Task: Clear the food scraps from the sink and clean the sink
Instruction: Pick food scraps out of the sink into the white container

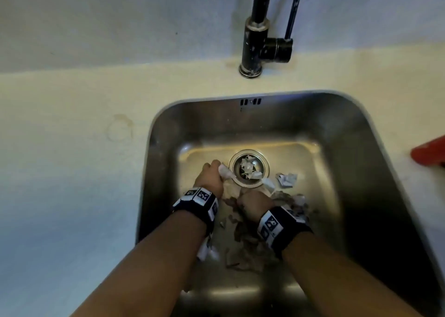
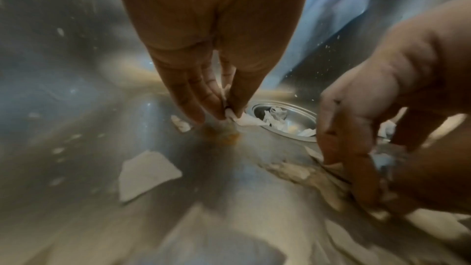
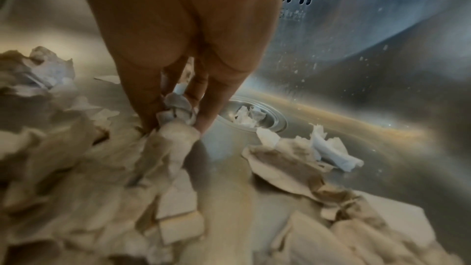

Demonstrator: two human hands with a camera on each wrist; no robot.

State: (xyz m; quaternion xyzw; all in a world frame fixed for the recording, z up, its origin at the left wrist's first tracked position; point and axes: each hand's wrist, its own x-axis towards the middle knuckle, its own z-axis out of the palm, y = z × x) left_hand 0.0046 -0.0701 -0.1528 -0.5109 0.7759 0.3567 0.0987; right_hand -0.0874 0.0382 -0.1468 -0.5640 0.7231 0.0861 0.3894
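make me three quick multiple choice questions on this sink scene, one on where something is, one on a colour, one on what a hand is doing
1. Where do the crumpled white paper bits lie?
A. in the round metal drain strainer
B. on the counter
C. on top of the tap

2. What colour is the tall tap behind the steel sink?
A. chrome
B. black
C. white

3. What is the left hand doing?
A. resting flat on the counter
B. turning the tap lever
C. pinching a white scrap at the drain's edge

Answers:
1 A, white bits sit inside the drain strainer.
2 B, its post and side lever are black.
3 C, the left wrist view shows fingertips closed on a white scrap beside the drain.
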